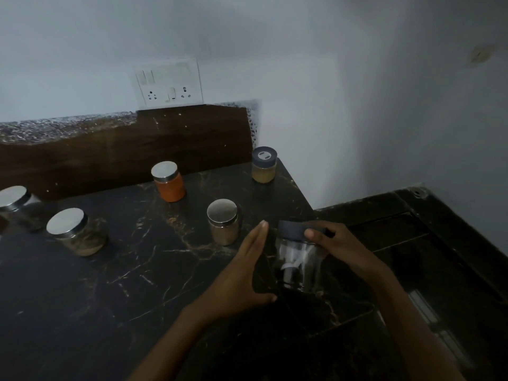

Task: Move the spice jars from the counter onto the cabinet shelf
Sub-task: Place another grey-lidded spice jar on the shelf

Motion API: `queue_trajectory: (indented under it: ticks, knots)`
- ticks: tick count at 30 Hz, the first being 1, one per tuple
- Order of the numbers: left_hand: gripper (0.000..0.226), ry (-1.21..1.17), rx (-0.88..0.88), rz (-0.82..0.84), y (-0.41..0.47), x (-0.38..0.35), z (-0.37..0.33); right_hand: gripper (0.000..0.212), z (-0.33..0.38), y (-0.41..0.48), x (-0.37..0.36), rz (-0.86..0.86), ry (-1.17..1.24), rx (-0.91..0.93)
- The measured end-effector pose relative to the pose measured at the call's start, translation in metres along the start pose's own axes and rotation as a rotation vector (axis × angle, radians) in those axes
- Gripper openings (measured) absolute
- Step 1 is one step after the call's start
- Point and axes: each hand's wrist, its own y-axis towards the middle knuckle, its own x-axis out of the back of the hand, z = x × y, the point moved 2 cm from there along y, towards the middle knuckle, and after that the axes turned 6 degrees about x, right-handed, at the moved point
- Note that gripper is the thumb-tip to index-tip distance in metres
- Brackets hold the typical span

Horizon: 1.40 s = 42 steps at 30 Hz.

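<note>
1. The table (115, 292), a dark marbled slab, carries every jar in view; the cabinet shelf does not show here.
2. The clear jar (298, 264) with a dark lid stands near the table's right edge, towards its front. It is the largest jar, and it looks nearly empty.
3. The right hand (339, 247) has its grip closed round this jar's lid and upper wall, with the thumb on the lid rim.
4. The left hand (244, 270) is open, fingers straight, palm turned to the jar just beside it; whether the thumb touches the jar's base I cannot tell.
5. Five smaller jars wait untouched: the orange jar (168, 182) and the yellow jar (264, 165) along the back edge, the steel jar (223, 221) mid-table, the brown jar (74, 232) and a dark jar (17, 206) towards the left edge.
6. I judge the step in hand to be the pick-up of the clear jar. The next move calls for a straight lift, kept upright and clear of the steel jar, then a carry to the shelf.
</note>
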Motion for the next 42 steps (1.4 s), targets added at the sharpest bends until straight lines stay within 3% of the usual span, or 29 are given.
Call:
queue_trajectory:
  ticks: [4,9,13,19,24,29,32,37,42]
  knots:
    - [0.127,-0.005,-0.030,-0.017,-0.003,0.008,-0.005,0.011,0.006,0.009,-0.018,0.103,-0.022,-0.072]
    - [0.122,-0.031,0.027,0.033,-0.008,0.013,-0.002,0.029,0.007,0.015,-0.031,0.183,-0.023,-0.117]
    - [0.118,-0.018,0.027,-0.026,-0.012,0.016,0.001,0.027,0.008,0.015,-0.037,0.232,-0.042,-0.096]
    - [0.118,-0.067,0.070,-0.087,-0.014,0.022,0.008,0.103,-0.005,-0.001,-0.030,0.423,0.087,-0.038]
    - [0.119,-0.145,0.103,-0.074,-0.017,0.024,0.015,0.133,-0.013,-0.013,-0.036,0.509,-0.046,-0.024]
    - [0.125,-0.223,0.144,-0.018,-0.020,0.024,0.019,0.134,-0.011,-0.013,-0.046,0.394,-0.128,0.007]
    - [0.131,-0.122,0.117,0.003,-0.019,0.020,0.015,0.133,-0.009,-0.012,-0.053,0.343,-0.236,0.036]
    - [0.124,-0.103,0.144,-0.063,-0.019,0.021,0.014,0.136,-0.008,-0.012,-0.052,0.406,-0.249,0.054]
    - [0.129,-0.167,0.163,-0.026,-0.025,0.023,0.017,0.134,-0.007,-0.015,-0.052,0.416,-0.203,0.040]
